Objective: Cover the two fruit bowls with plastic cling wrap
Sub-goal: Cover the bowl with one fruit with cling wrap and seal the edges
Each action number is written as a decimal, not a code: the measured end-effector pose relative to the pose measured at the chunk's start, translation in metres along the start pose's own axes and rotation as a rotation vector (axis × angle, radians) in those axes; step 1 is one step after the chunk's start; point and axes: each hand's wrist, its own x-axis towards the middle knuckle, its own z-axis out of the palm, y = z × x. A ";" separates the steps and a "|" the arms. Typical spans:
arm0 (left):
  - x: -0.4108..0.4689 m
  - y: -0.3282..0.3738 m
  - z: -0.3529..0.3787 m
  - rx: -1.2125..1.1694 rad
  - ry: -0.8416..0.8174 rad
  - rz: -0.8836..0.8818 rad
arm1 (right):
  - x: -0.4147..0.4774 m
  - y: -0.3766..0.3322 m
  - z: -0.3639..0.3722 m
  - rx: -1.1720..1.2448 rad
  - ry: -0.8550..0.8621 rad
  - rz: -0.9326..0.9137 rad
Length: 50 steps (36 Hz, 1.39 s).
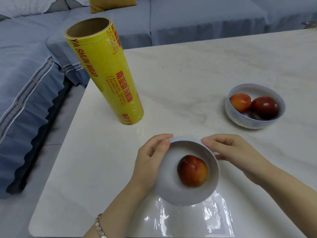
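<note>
Near bowl (171,189), white, sits at the near part of the table (188,74), held between both hands and tipped toward the camera. Left hand (151,157) grips its far-left rim, thumb on the edge and fingers curled behind. Right hand (235,150) grips the far-right rim, fingers curled around the outside. Cling film sheet (197,219) lies wrinkled and shiny on the table just under and in front of this bowl. Whether film already spans the bowl mouth can't be told. Cling wrap roll (106,71), yellow with red print, stands upright near the table's left edge, well apart from the hands. Far bowl (240,119) is off to the right, beyond the right hand, uncovered and not touched. Counts: 2 bowls, 1 roll, 1 loose sheet, 3 fruits: 1 red-orange fruit (193,170) in the near bowl, 2 in the far bowl. Beaded bracelet (100,227) on the left wrist. Blue sofa (25,74) beside and behind the table.
</note>
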 end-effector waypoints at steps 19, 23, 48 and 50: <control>0.022 0.006 -0.009 0.400 -0.250 -0.082 | 0.022 -0.042 0.000 -0.353 -0.193 0.170; 0.020 0.007 -0.008 0.394 -0.240 -0.083 | 0.021 -0.045 0.002 -0.500 -0.244 0.178; 0.015 0.006 -0.009 0.432 -0.220 -0.065 | 0.032 -0.042 0.008 -0.006 -0.270 0.447; 0.016 0.008 -0.009 0.432 -0.238 -0.063 | 0.032 -0.033 0.010 0.127 -0.176 0.357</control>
